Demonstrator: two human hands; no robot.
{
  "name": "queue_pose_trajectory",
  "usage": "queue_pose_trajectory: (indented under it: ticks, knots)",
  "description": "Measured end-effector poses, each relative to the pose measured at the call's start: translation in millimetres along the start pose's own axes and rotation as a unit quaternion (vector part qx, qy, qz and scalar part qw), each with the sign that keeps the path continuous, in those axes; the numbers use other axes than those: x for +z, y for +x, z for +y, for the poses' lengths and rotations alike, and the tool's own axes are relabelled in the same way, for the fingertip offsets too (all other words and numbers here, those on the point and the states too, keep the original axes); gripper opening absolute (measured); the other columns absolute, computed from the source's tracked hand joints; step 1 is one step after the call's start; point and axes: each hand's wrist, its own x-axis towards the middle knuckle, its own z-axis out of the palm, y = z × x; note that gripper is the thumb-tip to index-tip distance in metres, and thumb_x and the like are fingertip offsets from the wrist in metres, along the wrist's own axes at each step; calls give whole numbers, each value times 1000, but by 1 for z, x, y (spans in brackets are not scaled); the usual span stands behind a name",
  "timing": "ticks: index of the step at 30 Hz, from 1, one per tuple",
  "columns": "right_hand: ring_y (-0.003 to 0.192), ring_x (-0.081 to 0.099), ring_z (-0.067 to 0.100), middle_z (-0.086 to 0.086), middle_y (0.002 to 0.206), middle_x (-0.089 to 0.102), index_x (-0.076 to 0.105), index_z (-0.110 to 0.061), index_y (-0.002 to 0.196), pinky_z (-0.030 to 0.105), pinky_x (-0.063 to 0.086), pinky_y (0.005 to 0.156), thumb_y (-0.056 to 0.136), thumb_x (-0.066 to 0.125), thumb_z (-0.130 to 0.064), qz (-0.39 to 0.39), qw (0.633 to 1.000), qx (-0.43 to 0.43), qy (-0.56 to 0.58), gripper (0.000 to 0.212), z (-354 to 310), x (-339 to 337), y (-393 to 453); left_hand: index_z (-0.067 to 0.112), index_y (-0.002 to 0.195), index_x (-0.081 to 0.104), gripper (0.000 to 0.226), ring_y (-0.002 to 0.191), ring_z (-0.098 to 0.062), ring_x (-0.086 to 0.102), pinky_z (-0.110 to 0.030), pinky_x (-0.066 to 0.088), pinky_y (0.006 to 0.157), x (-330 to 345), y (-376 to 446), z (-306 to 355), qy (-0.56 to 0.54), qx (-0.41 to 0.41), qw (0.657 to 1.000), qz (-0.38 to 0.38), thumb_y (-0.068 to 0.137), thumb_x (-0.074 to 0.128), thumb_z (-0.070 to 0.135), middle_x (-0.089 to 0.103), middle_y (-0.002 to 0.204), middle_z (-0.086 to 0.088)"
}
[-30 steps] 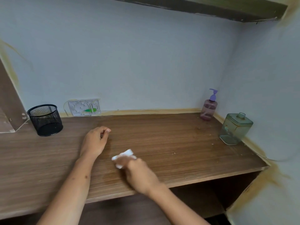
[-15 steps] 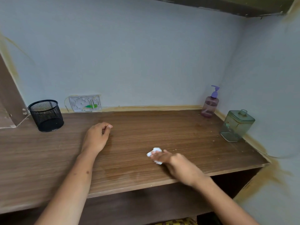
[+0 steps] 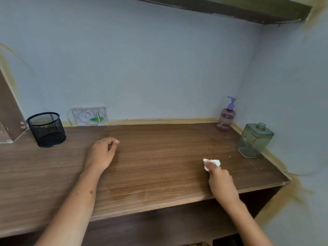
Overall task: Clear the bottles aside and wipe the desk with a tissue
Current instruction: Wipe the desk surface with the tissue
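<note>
My right hand (image 3: 221, 181) presses a crumpled white tissue (image 3: 211, 163) onto the brown wooden desk (image 3: 159, 157), right of centre. My left hand (image 3: 102, 153) rests on the desk left of centre, fingers curled, holding nothing. A purple pump bottle (image 3: 226, 116) stands in the back right corner. A square green-tinted glass bottle (image 3: 254, 140) stands against the right wall, a short way right of the tissue.
A black mesh pen cup (image 3: 46, 129) stands at the back left. A wall socket plate (image 3: 89, 115) sits on the back wall at desk level. A dark shelf (image 3: 230, 8) runs overhead. Small crumbs lie near the green bottle.
My right hand has swept the tissue across the desk from the middle toward the right. My left hand has stayed in place.
</note>
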Motion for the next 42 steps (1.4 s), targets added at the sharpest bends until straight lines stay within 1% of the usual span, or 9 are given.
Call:
queue_pose_trajectory:
  ticks: [5,7,10,13,17,24,34,39,42]
  knots:
    - [136,42,13,-4,145,47,47,-23,140,17,24,110,84,36,9,-41,988,-133,64,65,-65,34,-36,20,103,70,22,92,-18,63,-32,48,79,1,0,0,1,-6,1000,-1,97,50,24,71,98,-1]
    - [138,37,9,-4,147,44,46,-22,140,21,22,117,78,32,4,-111,966,-207,109,69,-93,52,-52,21,101,70,20,90,-18,64,-33,49,79,1,1,-1,1,-9,1000,-1,97,51,25,71,96,-1]
    - [145,21,7,-5,156,29,38,-23,145,25,21,118,84,34,1,-194,924,-305,125,66,-128,66,-71,20,98,71,19,89,-20,65,-35,51,81,1,0,-1,-5,-9,1000,2,96,52,23,72,95,-3]
    - [147,14,6,-7,157,26,34,-20,147,26,21,118,85,36,12,-207,901,-367,105,70,-135,70,-75,18,100,71,20,89,-20,64,-35,50,82,0,-1,0,-4,-11,1000,5,96,52,23,72,96,-3]
    - [143,24,0,-7,152,37,44,-19,142,22,20,119,82,39,11,-209,871,-429,119,67,-106,64,-64,20,100,71,20,89,-19,64,-34,50,81,1,0,0,-6,-9,1000,2,96,52,23,72,97,-2]
    - [138,30,-6,-15,147,41,48,-24,140,21,20,118,72,39,19,-173,894,-399,110,81,-36,36,-45,24,101,70,20,86,-15,60,-31,45,76,2,0,-1,-1,-12,1000,0,96,51,26,70,96,1]
    - [134,37,-5,-41,139,35,48,-40,131,14,21,114,83,44,23,-67,954,-275,103,79,40,-2,-33,23,102,70,22,89,-16,61,-35,49,79,1,-1,0,1,-12,1000,-12,97,50,29,69,97,2]
    - [134,33,-10,-43,138,34,46,-42,131,12,20,114,90,44,16,-75,958,-256,105,71,37,-2,-35,22,100,70,21,89,-17,62,-34,49,80,1,0,-1,2,-11,1000,-12,96,50,28,70,96,0]
    - [135,31,-10,-30,141,41,49,-33,136,12,18,115,90,45,14,-73,964,-238,94,65,35,4,-38,22,101,70,22,90,-17,62,-34,49,80,2,0,-1,4,-11,1000,-15,96,50,28,70,96,1]
